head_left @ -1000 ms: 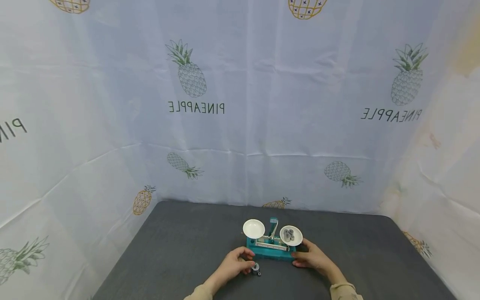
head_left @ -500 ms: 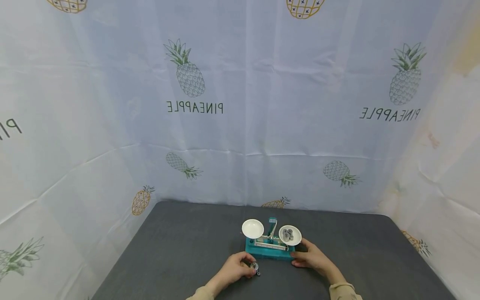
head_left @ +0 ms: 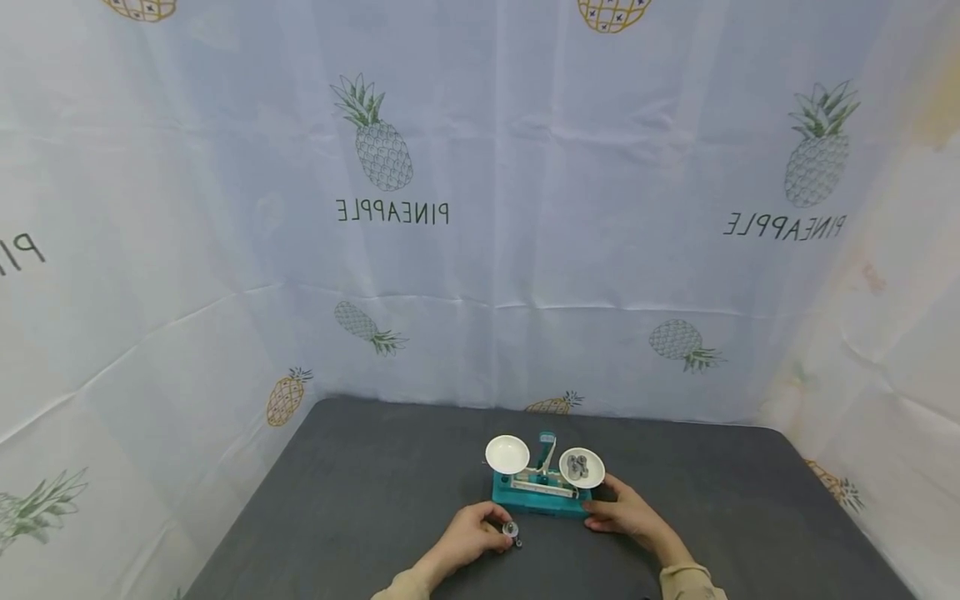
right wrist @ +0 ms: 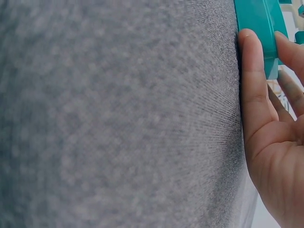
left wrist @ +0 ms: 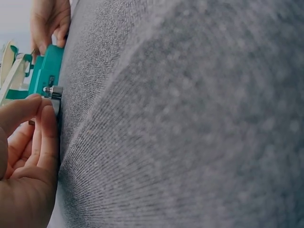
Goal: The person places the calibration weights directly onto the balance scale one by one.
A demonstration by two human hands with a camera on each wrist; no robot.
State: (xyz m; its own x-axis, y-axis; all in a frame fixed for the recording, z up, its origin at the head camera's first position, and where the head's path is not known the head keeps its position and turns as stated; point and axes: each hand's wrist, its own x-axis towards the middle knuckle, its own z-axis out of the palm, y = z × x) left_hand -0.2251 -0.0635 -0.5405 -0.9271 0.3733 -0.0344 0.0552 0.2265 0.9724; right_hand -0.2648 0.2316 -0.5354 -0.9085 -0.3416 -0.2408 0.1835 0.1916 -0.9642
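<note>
A teal balance scale (head_left: 542, 498) stands on the dark grey table near its front. Its left white pan (head_left: 507, 454) is empty. The right pan (head_left: 582, 468) carries several small metal weights. My left hand (head_left: 498, 534) lies in front of the scale's left end and pinches a small metal weight (head_left: 512, 530) just above the table. The left wrist view shows that weight (left wrist: 53, 90) at my fingertips (left wrist: 42, 108), beside the teal base (left wrist: 45, 71). My right hand (head_left: 597, 516) grips the base's right end, thumb along the teal base (right wrist: 255, 19) where it meets the table.
The grey felt-like table (head_left: 360, 500) reaches out to both sides. White sheets printed with pineapples (head_left: 480, 250) close it in at the back, left and right. Both sleeves show at the bottom edge.
The small weight stood on the table beside my left fingers a second ago; now the fingers pinch it and it sits slightly higher. The right hand stays on the scale.
</note>
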